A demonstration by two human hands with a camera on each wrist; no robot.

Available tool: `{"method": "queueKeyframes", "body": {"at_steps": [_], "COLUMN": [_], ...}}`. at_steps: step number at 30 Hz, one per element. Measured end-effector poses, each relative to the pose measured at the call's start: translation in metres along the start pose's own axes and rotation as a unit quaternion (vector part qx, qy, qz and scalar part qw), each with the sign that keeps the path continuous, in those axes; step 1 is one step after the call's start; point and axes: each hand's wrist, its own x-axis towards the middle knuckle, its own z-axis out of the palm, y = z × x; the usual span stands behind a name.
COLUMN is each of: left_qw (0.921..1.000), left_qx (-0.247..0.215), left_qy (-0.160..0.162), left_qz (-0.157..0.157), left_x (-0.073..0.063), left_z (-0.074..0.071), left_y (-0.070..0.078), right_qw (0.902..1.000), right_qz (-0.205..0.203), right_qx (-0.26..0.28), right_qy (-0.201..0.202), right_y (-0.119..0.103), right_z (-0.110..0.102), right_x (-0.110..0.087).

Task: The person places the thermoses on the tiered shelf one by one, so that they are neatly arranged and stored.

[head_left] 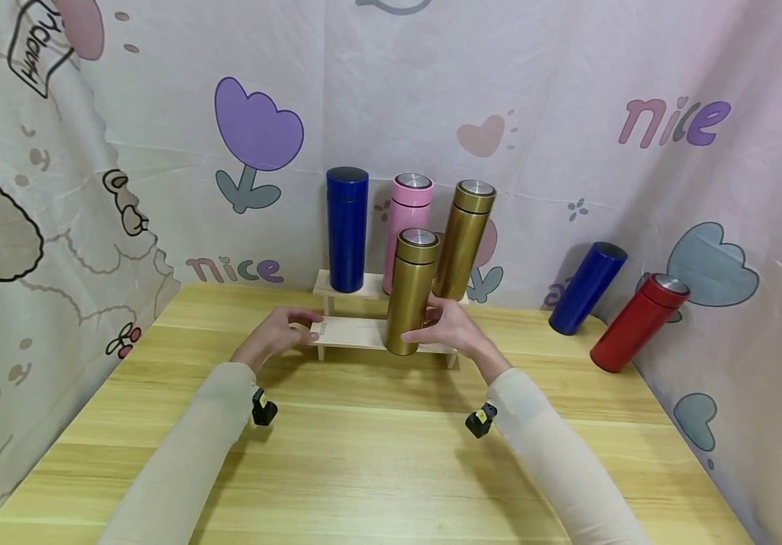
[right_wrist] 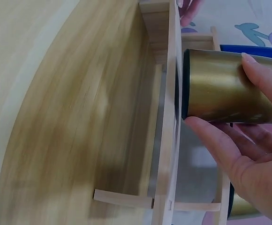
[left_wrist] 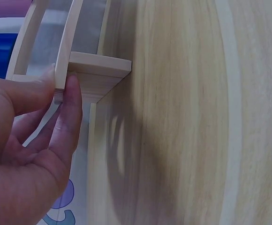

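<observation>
A two-tier wooden display stand (head_left: pixel 350 333) is at the middle back of the table. My left hand (head_left: pixel 278 334) pinches the left end of its lower shelf; the left wrist view has thumb and fingers on either side of the board. My right hand (head_left: pixel 455 329) grips the lower part of a gold thermos bottle (head_left: pixel 409 303), thumb and fingers around its body. In the right wrist view the black base of this bottle (right_wrist: pixel 220 86) is right at the lower shelf. Behind it, the upper shelf bears a blue bottle (head_left: pixel 347 235), a pink bottle (head_left: pixel 409 200) and a second gold bottle (head_left: pixel 464 242).
At the back right of the wooden table (head_left: pixel 363 454) are another blue bottle (head_left: pixel 587 289) and a red bottle (head_left: pixel 638 325). A printed cloth (head_left: pixel 534 68) hangs behind the table and along its sides.
</observation>
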Motion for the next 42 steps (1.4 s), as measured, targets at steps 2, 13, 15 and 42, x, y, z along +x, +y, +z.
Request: {"method": "queueKeyframes", "body": {"at_steps": [2,13,15,42], "left_qw": [1.0,1.0,1.0,0.9999], "left_qx": [0.001,-0.002,-0.003,0.003], "left_qy": [-0.002,-0.005,-0.004,-0.008], "left_qz": [0.002,0.006,0.006,0.011], "left_x": [0.0,0.0,0.0,-0.001], "left_z": [0.0,0.0,-0.001,-0.002], "left_y": [0.0,0.0,0.001,0.001], "right_qw": [1.0,0.9999,0.9999,0.9998], "right_qz": [-0.007,-0.007,-0.007,0.006], "right_qx": [0.003,0.012,0.01,0.005], "right_qy": [0.0,-0.002,-0.003,0.016], "right_y": [-0.001,-0.007,-0.008,-0.021], "right_z": [0.001,0.01,0.012,0.042], "right_x": [0.001,0.009,0.01,0.028]}}
